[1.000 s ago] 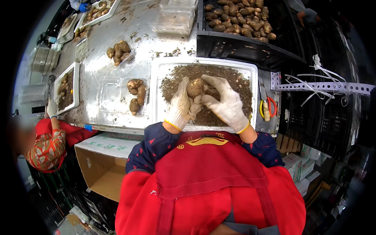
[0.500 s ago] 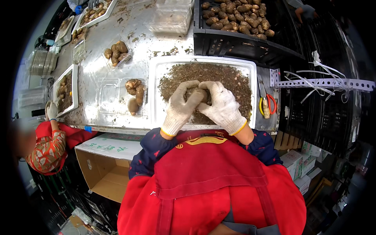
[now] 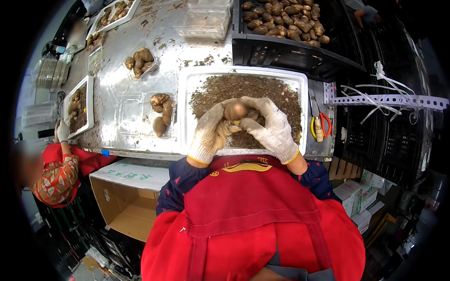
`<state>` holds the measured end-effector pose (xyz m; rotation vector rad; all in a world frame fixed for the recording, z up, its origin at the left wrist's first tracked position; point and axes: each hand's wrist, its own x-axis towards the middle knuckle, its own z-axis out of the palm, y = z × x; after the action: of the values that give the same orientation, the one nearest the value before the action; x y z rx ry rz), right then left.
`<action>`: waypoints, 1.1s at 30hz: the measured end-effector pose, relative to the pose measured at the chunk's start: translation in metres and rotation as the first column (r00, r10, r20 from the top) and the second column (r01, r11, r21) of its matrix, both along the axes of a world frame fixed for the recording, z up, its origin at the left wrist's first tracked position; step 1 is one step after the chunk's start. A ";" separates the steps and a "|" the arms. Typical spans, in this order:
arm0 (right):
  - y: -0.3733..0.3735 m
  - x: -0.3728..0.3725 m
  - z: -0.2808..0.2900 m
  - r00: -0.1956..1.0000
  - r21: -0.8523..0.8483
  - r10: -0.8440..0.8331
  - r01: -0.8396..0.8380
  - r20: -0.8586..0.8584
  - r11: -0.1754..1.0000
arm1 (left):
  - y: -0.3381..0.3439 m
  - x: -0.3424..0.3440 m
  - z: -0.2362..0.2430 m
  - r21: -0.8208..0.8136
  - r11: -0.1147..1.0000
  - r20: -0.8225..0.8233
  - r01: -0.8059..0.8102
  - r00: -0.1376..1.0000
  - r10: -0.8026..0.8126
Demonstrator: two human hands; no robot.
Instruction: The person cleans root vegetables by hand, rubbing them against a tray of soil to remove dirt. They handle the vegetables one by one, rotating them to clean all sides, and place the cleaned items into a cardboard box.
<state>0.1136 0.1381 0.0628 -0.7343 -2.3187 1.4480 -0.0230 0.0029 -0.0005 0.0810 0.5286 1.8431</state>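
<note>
Both my hands wear whitish knit gloves and are cupped together over a white tray [image 3: 183, 107] of dark soil and loose scraps [image 3: 211, 91]. Between them is a taro corm [image 3: 236, 111], with a pale round end facing up. My left hand [image 3: 208, 132] is closed around its left side. Curving over from the other side, my right hand [image 3: 273, 127] has its fingers along the top and its thumb near the bottom. More brown matter shows between the palms, partly hidden by the fingers. To the left, several taro corms [image 3: 161, 107] lie in a clear plastic box [image 3: 129, 114].
A black crate [image 3: 290, 54] heaped with taro stands behind the tray. Scissors with red and yellow handles [image 3: 324, 124] lie at its right. Clear boxes [image 3: 202, 23] are stacked at the back. A co-worker's gloved hand [image 3: 62, 131] touches another tray [image 3: 90, 105] at far left.
My hands have shifted and turned the taro, so its pale end now faces up. The gap between my palms has widened a little.
</note>
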 end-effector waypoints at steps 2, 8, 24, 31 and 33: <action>0.000 -0.001 -0.001 0.999 0.064 -0.016 0.018 -0.036 0.998 | 0.001 0.002 0.000 -0.037 0.999 -0.075 -0.006 0.997 0.003; 0.008 -0.003 -0.012 0.983 0.373 0.074 -0.006 -0.166 0.928 | -0.001 0.012 0.006 -0.110 0.994 -0.220 0.008 0.975 -0.033; 0.023 -0.016 -0.024 0.979 0.753 0.195 -0.083 -0.061 0.653 | 0.032 0.000 0.005 -0.214 0.912 -0.921 -0.349 -0.240 -0.308; 0.015 -0.019 -0.098 0.919 0.186 0.121 -0.203 0.376 0.961 | 0.053 -0.017 0.078 -0.230 0.971 -0.681 -0.072 -0.700 -0.213; 0.017 -0.015 -0.110 0.892 0.094 0.186 -0.245 0.413 0.965 | 0.048 -0.025 0.077 -0.308 0.950 -0.634 0.055 -0.756 -0.162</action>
<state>0.0991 0.1551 -0.0473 -0.8161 -2.8664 1.2905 -0.0476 0.0513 0.0765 2.2194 1.8354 0.4270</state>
